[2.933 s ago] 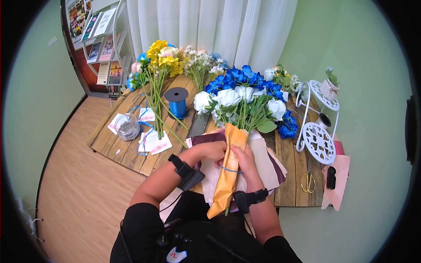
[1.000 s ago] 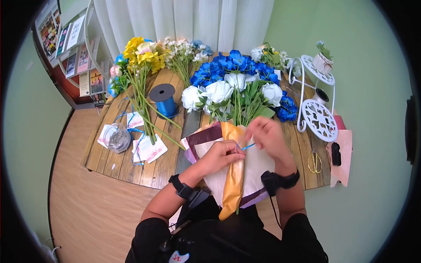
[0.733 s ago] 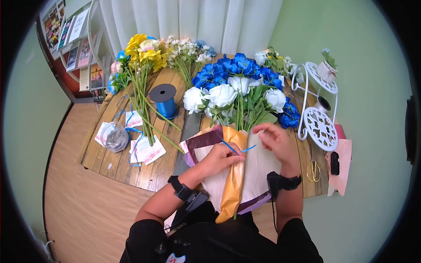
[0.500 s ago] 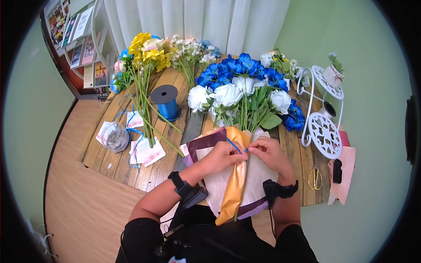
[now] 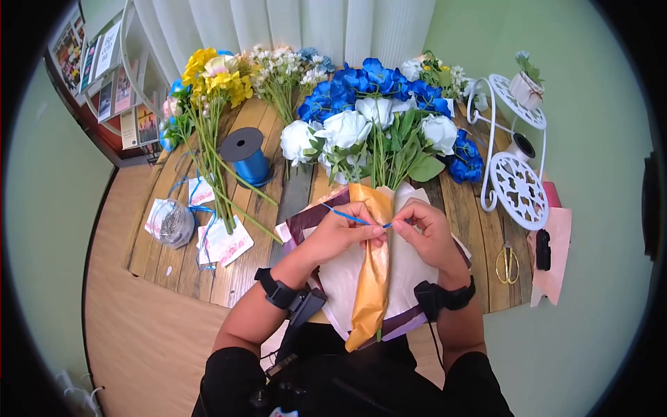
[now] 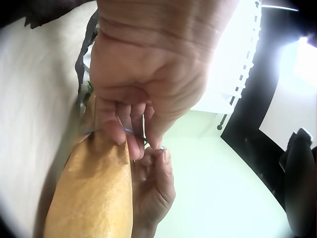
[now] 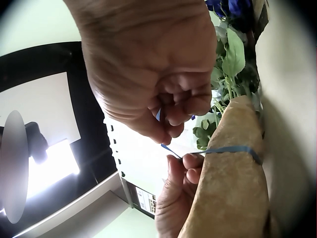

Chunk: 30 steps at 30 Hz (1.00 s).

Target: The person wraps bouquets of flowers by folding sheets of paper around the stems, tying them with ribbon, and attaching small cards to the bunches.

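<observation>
Both hands meet over an orange paper wrap point(image 5: 373, 278) that lies around green stems on layered white and purple paper point(image 5: 337, 278). Thin blue ribbon point(image 7: 230, 149) circles the wrap. The left hand point(image 5: 339, 233) pinches the ribbon between thumb and fingers, and a loose end sticks out past it to the upper left. Close beside it, the right hand point(image 5: 427, 233) pinches the ribbon's other part between thumb and index finger. In the left wrist view the fingertips of the left hand point(image 6: 143, 84) and right hand point(image 6: 152, 188) almost touch. White roses point(image 5: 347, 130) and blue flowers point(image 5: 375, 78) fan out above the wrap.
On the wooden table point(image 5: 267, 201), a blue ribbon spool point(image 5: 246, 156), yellow flowers point(image 5: 201, 76), cards point(image 5: 226, 240) and a clear jar point(image 5: 172, 224) stand or lie left. Gold scissors point(image 5: 507, 265), a white metal stand point(image 5: 517, 187) and pink paper point(image 5: 552, 254) are at the right.
The right hand, earlier raised and apart from the ribbon, has come down beside the left hand and pinches ribbon. The head view has shifted slightly.
</observation>
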Available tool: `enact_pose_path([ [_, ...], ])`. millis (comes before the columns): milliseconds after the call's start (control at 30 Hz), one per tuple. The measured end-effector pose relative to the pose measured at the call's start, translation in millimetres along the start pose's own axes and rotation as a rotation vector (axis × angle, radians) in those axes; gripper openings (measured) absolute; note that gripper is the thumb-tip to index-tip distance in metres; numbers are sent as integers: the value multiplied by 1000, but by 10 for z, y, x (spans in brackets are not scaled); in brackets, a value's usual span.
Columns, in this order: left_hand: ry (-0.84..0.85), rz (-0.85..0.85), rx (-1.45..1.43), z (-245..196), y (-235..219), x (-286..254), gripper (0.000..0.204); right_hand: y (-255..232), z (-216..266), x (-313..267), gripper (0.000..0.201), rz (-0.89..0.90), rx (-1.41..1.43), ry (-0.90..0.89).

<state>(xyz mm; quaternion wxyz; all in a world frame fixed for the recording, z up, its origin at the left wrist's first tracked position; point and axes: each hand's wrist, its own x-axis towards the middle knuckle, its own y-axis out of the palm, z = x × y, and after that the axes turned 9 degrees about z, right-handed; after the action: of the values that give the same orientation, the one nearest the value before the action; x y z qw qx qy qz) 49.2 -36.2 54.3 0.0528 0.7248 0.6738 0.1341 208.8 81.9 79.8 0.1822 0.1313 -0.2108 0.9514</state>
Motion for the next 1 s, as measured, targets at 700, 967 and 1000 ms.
enact_pose_path([
  [700,-7,89,-138,52,-140,-16,12,3,72,-19,7,308,32,-142],
  [967,-1,67,138,-8,-78,-61,10,51,61,41,10,240,-75,-62],
  [1000,-24,30,234,-38,-50,-74,10,68,48,44,12,84,-67,8],
])
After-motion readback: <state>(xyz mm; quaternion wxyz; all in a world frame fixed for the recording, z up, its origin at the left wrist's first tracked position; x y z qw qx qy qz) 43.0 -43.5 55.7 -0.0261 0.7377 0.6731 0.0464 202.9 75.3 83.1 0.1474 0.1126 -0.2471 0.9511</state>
